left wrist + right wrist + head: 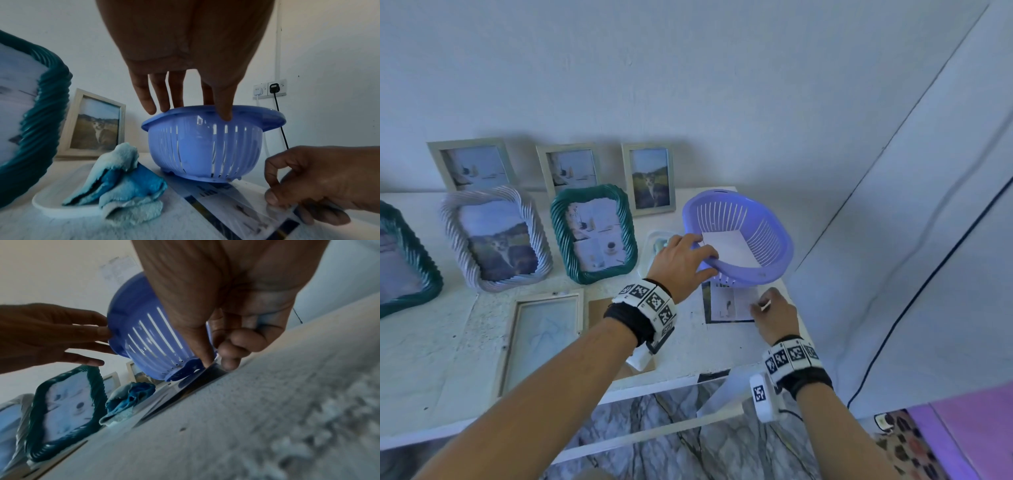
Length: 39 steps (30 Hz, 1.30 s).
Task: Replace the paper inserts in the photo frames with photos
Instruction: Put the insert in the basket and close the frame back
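Frames (592, 236) standing in rows at upper left of the head view, some showing a cat photo already, others showing paper inserts. Open frame (541, 337) lying flat at lower left on the counter (431, 359), empty, waiting for a photo. Probably about halfway done. Photo (732, 303) lying flat at center right, half tucked under the purple basket (774, 240). Left hand (683, 258) gripping the basket rim, thumb outside, fingers over the edge. Right hand (774, 313) pinching the photo's near corner, just below the basket.
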{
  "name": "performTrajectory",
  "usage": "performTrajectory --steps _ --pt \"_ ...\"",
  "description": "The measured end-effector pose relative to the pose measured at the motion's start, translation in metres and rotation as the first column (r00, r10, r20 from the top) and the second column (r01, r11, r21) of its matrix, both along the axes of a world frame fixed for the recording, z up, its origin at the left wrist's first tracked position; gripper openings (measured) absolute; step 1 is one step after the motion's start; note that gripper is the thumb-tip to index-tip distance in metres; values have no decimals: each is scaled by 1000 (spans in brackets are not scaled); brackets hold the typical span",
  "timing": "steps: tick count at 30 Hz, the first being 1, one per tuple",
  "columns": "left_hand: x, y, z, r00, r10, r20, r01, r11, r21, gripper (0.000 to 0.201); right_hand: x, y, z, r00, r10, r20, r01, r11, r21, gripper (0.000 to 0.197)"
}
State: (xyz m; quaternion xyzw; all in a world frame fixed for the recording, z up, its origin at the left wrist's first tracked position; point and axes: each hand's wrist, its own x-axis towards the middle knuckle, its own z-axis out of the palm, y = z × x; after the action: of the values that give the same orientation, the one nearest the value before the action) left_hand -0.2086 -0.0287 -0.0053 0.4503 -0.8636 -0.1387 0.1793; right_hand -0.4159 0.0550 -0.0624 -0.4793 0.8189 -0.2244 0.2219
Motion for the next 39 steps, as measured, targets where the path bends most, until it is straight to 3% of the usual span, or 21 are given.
performTrajectory --steps 8,10,15,19,23,26,31,37,39 --pt "4 12 -19 1000 -4 -5 4 999 -35 31 -18 -6 -4 990 113 -85 -105 990 94 32" --pt "5 15 -24 1000 -10 -13 10 999 -54 30 -34 -6 2 992 79 -94 -70 993 93 29" --pt "10 15 -33 999 -10 -34 7 998 -70 42 -71 -18 62 978 -59 -199 44 996 -77 19" --pt "11 15 -33 998 5 -66 -7 999 -37 52 -65 -56 119 938 63 -342 -129 976 -174 19" --pt "11 16 -34 995 19 -98 -14 998 59 45 -30 -112 142 803 386 -455 -415 909 37 24" --pt "11 16 -32 996 23 -83 -14 994 108 44 7 -154 130 664 575 -479 -513 815 268 26" --pt "9 16 -29 999 25 -38 -21 993 117 45 38 -188 86 508 720 -473 -483 693 535 28" --pt "8 14 -31 999 19 -28 -16 996 91 45 37 -188 59 447 757 -476 -386 644 660 56" --pt "7 14 -33 999 21 -38 -18 997 80 44 35 -194 55 460 750 -475 -368 648 667 76"
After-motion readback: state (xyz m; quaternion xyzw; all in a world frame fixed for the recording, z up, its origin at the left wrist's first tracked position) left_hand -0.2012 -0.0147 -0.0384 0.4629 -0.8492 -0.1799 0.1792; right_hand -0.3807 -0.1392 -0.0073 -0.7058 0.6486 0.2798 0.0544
